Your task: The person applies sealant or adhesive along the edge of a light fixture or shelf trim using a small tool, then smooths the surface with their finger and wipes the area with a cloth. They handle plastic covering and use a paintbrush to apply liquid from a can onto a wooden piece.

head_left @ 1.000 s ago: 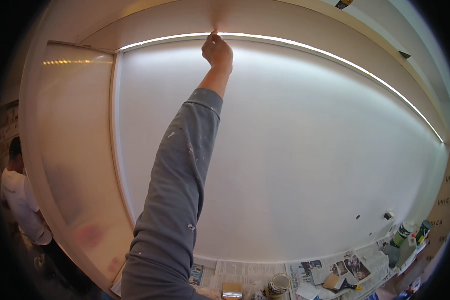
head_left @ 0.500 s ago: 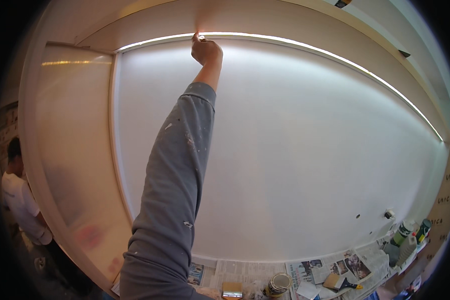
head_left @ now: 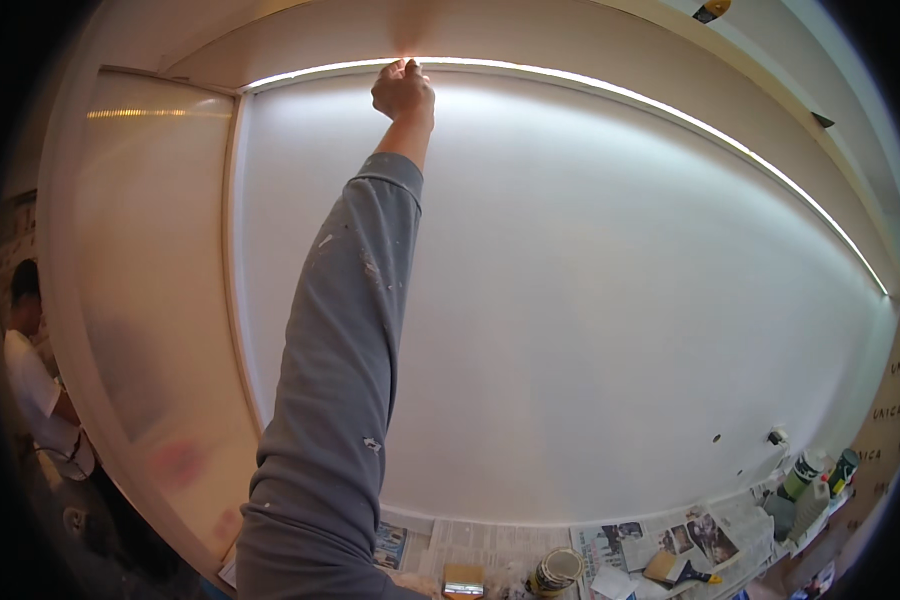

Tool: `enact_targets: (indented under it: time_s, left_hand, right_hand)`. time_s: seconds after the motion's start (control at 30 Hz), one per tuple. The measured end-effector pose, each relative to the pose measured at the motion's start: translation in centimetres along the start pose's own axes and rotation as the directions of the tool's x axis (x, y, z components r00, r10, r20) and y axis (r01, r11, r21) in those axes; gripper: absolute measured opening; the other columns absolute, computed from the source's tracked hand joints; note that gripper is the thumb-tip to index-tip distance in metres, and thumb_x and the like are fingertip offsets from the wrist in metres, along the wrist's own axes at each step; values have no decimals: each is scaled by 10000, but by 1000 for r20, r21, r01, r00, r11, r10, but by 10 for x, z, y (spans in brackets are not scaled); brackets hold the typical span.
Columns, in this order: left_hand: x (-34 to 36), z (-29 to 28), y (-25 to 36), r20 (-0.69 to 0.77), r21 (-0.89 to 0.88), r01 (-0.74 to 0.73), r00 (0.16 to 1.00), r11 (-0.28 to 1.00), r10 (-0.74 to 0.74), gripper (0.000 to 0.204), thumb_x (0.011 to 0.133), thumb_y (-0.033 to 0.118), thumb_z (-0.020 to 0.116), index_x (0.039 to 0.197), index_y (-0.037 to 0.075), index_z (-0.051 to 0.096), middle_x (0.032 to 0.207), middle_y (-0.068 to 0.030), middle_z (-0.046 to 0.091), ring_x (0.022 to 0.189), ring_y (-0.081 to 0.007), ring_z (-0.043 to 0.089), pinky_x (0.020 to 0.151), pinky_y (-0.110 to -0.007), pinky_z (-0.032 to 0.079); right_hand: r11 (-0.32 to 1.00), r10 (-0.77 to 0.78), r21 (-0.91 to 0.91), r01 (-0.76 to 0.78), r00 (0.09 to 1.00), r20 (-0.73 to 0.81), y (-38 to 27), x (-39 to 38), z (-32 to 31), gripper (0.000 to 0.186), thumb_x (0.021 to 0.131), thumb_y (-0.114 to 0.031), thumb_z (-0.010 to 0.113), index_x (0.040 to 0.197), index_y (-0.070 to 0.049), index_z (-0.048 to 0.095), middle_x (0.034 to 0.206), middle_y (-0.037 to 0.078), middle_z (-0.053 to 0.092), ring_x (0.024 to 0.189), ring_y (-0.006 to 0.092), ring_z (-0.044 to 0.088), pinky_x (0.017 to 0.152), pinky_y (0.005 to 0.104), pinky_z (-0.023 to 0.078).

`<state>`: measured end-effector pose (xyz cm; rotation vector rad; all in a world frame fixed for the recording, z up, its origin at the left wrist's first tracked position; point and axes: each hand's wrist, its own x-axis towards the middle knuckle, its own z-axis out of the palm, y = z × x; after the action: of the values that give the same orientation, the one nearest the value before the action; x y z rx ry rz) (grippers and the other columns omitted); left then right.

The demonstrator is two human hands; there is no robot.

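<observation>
My left hand (head_left: 403, 92) is raised high, at the end of a grey sleeve flecked with white paint. Its fingers are drawn together, their tips against the lit LED light strip (head_left: 570, 78). What they pinch there, if anything, is too small and bright to make out. The strip runs as a glowing line along the underside of a pale overhead panel (head_left: 530, 35), above a smooth white wall panel (head_left: 570, 300). My right hand is out of view.
Newspaper (head_left: 460, 540) covers the ledge below, bearing an open can (head_left: 558, 570), a brush (head_left: 464, 578) and a second brush (head_left: 675, 568). Several containers (head_left: 810, 490) crowd the right end. Beyond the translucent side panel (head_left: 160, 280) stands another person (head_left: 40, 390) in a white shirt.
My view has shifted slightly. My left hand remains at the light strip, but its fingers have changed position, with two fingertips now showing side by side. The other person's arm has moved.
</observation>
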<state>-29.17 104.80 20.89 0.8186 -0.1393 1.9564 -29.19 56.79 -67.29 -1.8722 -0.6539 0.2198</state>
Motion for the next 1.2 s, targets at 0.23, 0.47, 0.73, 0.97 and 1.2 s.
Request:
enact_targets:
  time_s: [0.23, 0.47, 0.73, 0.97, 1.2]
  left_hand:
    - [-11, 2, 4, 191, 223, -241, 961, 945, 200, 167, 931, 142, 679, 1033, 19, 727, 879, -59, 740, 717, -151, 704, 740, -275, 546]
    - [-175, -61, 25, 638, -196, 52, 765, 979, 87, 307, 1010, 174, 371, 764, 46, 502, 671, -17, 394, 608, -141, 471, 637, -315, 503]
    - [-408, -274, -3, 658, 139, 718, 448, 682, -605, 471, 1074, 309, 318, 657, 94, 361, 553, -17, 345, 428, -168, 437, 433, -339, 477]
    - [-561, -383, 44, 471, 682, 667, -85, 301, -878, 324, 1044, 249, 522, 956, -33, 656, 770, -90, 657, 626, -163, 632, 623, -285, 544]
    - [-608, -434, 67, 376, 814, 531, -175, 234, -910, 289, 1022, 211, 572, 933, -26, 710, 662, -74, 634, 587, -158, 634, 565, -273, 517]
  right_hand:
    - [957, -130, -275, 96, 986, -109, -15, -17, -9, 332, 899, -162, 662, 1195, -14, 638, 1081, 191, 635, 1056, 359, 586, 931, 421, 459]
    - [887, -355, -366, 280, 922, -154, -75, -18, -17, 305, 886, -178, 666, 1150, -26, 661, 1043, 215, 646, 1027, 419, 588, 909, 453, 466]
    - [931, -136, -359, 65, 975, -177, -67, -25, -22, 336, 902, -306, 664, 1085, -25, 669, 1081, 203, 666, 1054, 389, 599, 928, 460, 474]
    - [987, -77, 133, 94, 989, -127, -209, -15, -76, 499, 921, -269, 697, 1361, -76, 564, 1065, 119, 658, 844, 229, 623, 774, 337, 517]
    - [973, -64, 218, 69, 997, -34, -190, -14, -90, 285, 915, -160, 682, 1173, -39, 664, 1002, 124, 679, 784, 230, 658, 689, 333, 533]
